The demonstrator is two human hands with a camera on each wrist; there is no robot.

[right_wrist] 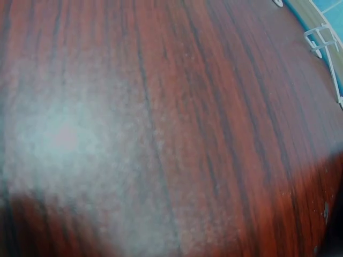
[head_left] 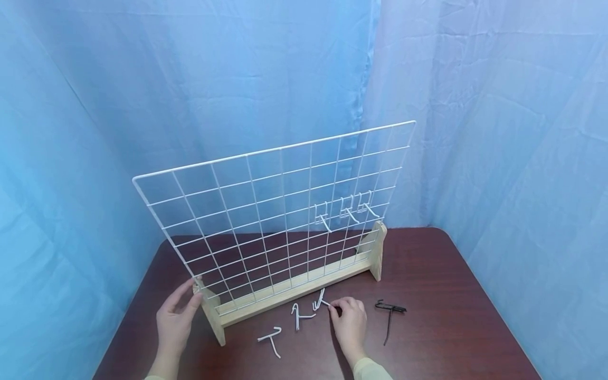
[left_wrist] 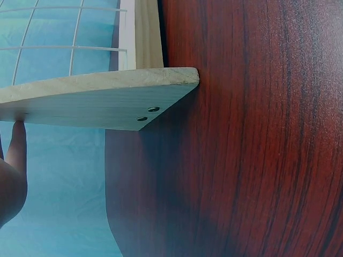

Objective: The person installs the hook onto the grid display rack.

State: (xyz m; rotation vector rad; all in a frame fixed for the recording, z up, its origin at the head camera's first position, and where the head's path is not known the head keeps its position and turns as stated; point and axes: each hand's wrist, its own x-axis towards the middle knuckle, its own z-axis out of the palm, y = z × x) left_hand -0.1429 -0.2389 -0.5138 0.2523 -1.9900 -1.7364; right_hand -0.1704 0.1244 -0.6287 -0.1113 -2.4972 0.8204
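Observation:
A white wire grid panel (head_left: 285, 200) stands tilted in a wooden stand (head_left: 294, 287). My left hand (head_left: 173, 316) holds the top of the stand's left end board (left_wrist: 96, 101), and a fingertip meets its outer face in the left wrist view. With thumb and fingertips, my right hand (head_left: 350, 323) pinches the prong of a white wire hook (head_left: 319, 302), also seen in the right wrist view's upper right corner. To its left lie a white hook (head_left: 299, 316) and another white hook (head_left: 272, 338). Three white hooks (head_left: 349, 211) hang on the panel's right side.
A black hook (head_left: 391, 307) lies on the dark red-brown table (head_left: 437, 327) to the right of my right hand. Blue curtains (head_left: 285, 79) surround the table at the back and sides.

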